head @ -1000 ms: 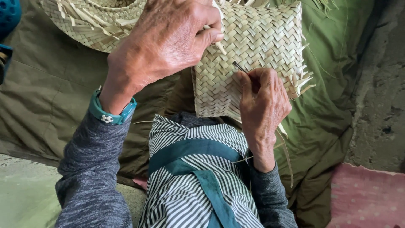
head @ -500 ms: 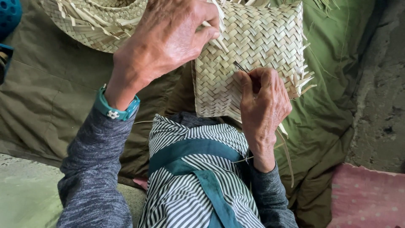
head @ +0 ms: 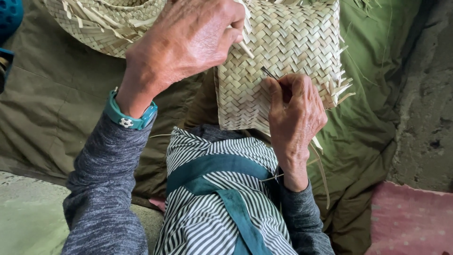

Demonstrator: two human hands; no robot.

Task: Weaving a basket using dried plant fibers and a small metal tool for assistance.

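- Right hand point(head: 295, 111): closed, the thumb and forefinger pinching a thin dark needle-like tool point(head: 270, 73) whose tip lies against the face of the woven palm-leaf panel point(head: 288, 52); the heel of the hand rests over the panel's lower right part.
- Left hand point(head: 188, 40): raised above and to the left of the right hand, fingers curled shut on a pale leaf strip point(head: 245, 47) at the panel's upper left edge; the strip's end juts out below the fingertips.
- Woven palm-leaf panel: a flat plaited piece, straw-coloured, held upright between the two hands at the top centre of the view; loose strip ends stick out along its right edge and a few hang down below the right hand.
- Teal wristband point(head: 128, 115): worn on the left wrist, just above the grey marled sleeve point(head: 101, 189).
- Striped garment with a teal band point(head: 217, 198): black and white, directly below the panel, between the two forearms.
- Second woven piece point(head: 101, 23): rounded, with frayed strip ends, at the upper left, partly behind the left hand.
- Olive-green cloth point(head: 52, 104): spread under everything, reaching from the left edge to the right.
- Pink dotted fabric point(head: 410, 222): lower right corner, beside a rough grey wall surface point(head: 424, 94).
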